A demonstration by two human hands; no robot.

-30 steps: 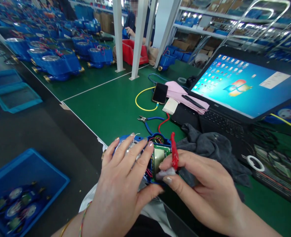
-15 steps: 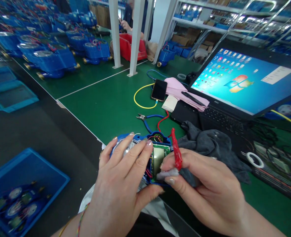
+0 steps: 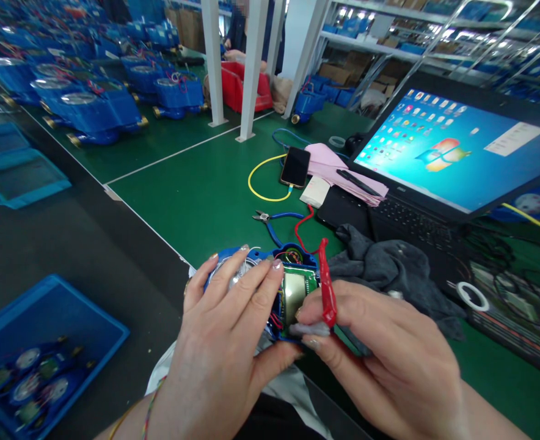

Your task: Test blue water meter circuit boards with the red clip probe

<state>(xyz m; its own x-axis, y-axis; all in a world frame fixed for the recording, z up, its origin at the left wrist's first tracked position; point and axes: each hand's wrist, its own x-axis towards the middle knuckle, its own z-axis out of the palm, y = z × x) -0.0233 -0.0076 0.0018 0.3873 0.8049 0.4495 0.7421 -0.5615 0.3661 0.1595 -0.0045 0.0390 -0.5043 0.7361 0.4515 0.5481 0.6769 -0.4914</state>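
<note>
A blue meter housing (image 3: 303, 256) lies at the green table's near edge, its green circuit board (image 3: 311, 280) and wires exposed. My left hand (image 3: 228, 330) lies across its round left part, fingers over the top and thumb along the near side, holding it. My right hand (image 3: 384, 348) pinches a small greyish piece (image 3: 310, 329) between thumb and forefinger, low over the board. A red taped lead (image 3: 327, 287) rises from that piece, and its red cord (image 3: 300, 229) runs back to the blue-handled cutters (image 3: 274, 221).
A phone (image 3: 295, 167), pink cloth (image 3: 325, 160) and laptop (image 3: 453, 153) stand beyond. Dark cloth (image 3: 389, 263) lies right of the housing. Blue meters (image 3: 96, 113) crowd the back left; a blue bin (image 3: 52, 366) holds several units. A person (image 3: 237, 36) stands behind white posts (image 3: 254, 73).
My right hand has tilted slightly, with the greyish piece a little lower and left. The red cord has shifted. My left hand has stayed where it was.
</note>
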